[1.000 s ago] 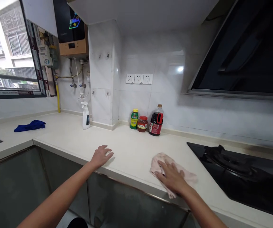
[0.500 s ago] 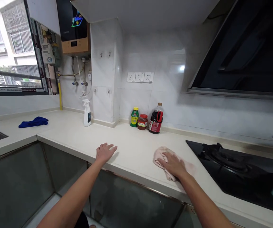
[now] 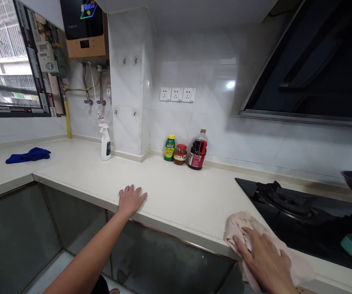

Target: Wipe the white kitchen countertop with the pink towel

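Note:
My left hand (image 3: 130, 201) lies on the white countertop (image 3: 163, 194) near its front edge, fingers spread, holding nothing. Over at the right, my right hand (image 3: 264, 255) grips a pale pink cloth (image 3: 239, 224), pressing it against the counter's front edge beside the stove. The cloth is bunched under the palm and partly hangs over the edge; the fingertips are partly hidden in its folds.
A green bottle with a yellow cap (image 3: 170, 148), a red-lidded jar (image 3: 180, 155) and a dark sauce bottle (image 3: 197, 153) stand by the wall. Further left are a white spray bottle (image 3: 105, 143) and a blue cloth (image 3: 29, 155). The black gas stove (image 3: 304, 216) is at right.
My right hand has moved the pink cloth right and toward me, to the counter's front edge. My left hand stays at about the same spot. The view has shifted slightly right.

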Motion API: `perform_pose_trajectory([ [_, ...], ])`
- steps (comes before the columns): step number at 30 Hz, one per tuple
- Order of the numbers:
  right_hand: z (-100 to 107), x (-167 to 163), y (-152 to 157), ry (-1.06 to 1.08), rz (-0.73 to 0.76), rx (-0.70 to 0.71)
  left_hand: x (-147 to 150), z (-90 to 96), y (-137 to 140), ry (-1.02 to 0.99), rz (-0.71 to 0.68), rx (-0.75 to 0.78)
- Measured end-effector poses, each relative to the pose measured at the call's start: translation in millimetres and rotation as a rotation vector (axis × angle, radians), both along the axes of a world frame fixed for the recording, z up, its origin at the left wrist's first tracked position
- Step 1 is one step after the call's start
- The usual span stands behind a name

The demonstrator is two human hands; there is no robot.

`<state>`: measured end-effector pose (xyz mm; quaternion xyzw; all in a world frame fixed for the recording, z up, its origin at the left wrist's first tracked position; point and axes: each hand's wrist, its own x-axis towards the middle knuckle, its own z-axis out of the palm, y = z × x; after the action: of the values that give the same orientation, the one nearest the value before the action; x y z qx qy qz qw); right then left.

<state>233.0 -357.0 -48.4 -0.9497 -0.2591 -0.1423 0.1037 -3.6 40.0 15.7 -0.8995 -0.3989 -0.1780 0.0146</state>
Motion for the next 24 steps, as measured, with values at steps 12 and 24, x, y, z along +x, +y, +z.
perform_pose_trajectory([
  [12,6.1,23.9,24.2,0.153,0.179,-0.053,-4.7,4.7,-6.8,-0.025,-0.007,0.013],
  [24,55.0,4.7,133.8,0.250,0.111,-0.070,-1.1,6.6,-5.4,-0.029,0.029,-0.022],
])
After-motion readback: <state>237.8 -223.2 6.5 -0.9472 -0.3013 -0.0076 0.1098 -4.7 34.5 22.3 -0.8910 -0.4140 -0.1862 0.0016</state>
